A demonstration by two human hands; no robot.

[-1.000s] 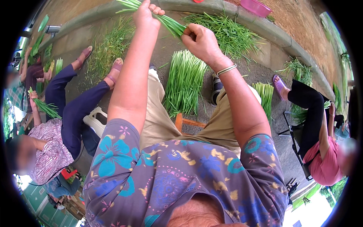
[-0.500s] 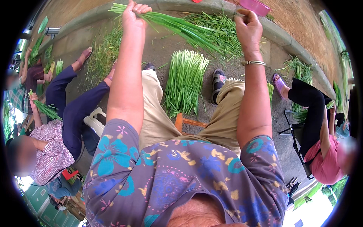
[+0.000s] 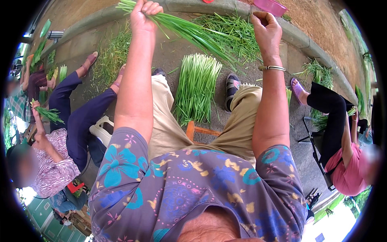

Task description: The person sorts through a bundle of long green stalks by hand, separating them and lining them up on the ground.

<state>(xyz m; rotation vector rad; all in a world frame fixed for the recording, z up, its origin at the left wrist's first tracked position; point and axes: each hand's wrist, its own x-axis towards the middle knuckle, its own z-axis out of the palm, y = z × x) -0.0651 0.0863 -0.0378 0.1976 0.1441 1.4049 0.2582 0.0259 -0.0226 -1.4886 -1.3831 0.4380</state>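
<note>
My left hand (image 3: 145, 17) is closed around a bunch of green chives (image 3: 183, 29). Their pale stalk ends stick out to the left of the fist, and the long leaves droop to the right toward the ground. Off to the right, well apart from the bunch, my right hand (image 3: 267, 27) is raised with thumb and fingers pinched together. Whatever thin thing may be in that pinch is too small to name. Between my feet lies a neat stack of chives (image 3: 197, 86), pale ends pointing away from me.
Loose leaf scraps (image 3: 231, 34) lie before the kerb (image 3: 298, 38), with a pink basin (image 3: 271, 6) beyond it. Under me shows a wooden stool (image 3: 204, 131). Seated people are on both sides: one at left holds chives (image 3: 50, 114), one at right sits on a folding chair (image 3: 312, 141).
My left hand stays shut on the chives, whose leaf tips hang slightly lower. My right hand has shifted a little, still pinched. The person at left has raised a forearm.
</note>
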